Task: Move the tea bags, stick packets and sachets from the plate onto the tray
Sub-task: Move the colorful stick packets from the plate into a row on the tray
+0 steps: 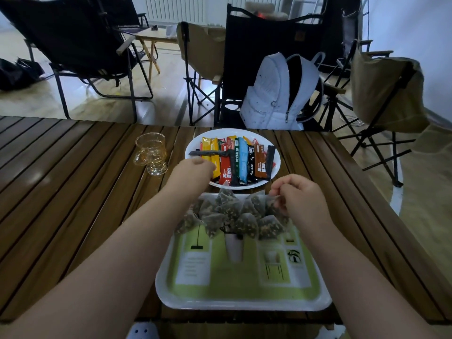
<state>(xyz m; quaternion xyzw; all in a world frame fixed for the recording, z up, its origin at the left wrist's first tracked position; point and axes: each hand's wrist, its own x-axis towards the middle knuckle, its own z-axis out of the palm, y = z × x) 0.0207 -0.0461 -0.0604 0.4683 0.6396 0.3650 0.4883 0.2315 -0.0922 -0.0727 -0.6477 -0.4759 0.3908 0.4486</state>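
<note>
A white plate (275,171) at the table's far middle holds several colourful stick packets (242,162), with a black packet lying across them. Nearer me, a green and white tray (244,287) carries a heap of pyramid tea bags (234,215) along its far edge. My left hand (193,171) reaches over the plate's left rim, fingers curled down onto the yellow and red packets; its grip is hidden. My right hand (298,195) hovers over the tray's far right corner, fingertips pinched on a tea bag at the heap's right end.
A glass cup (151,152) of amber liquid stands left of the plate. The slatted wooden table (73,192) ends just past the plate. Behind it stand folding chairs (244,69), one holding a white backpack (281,94).
</note>
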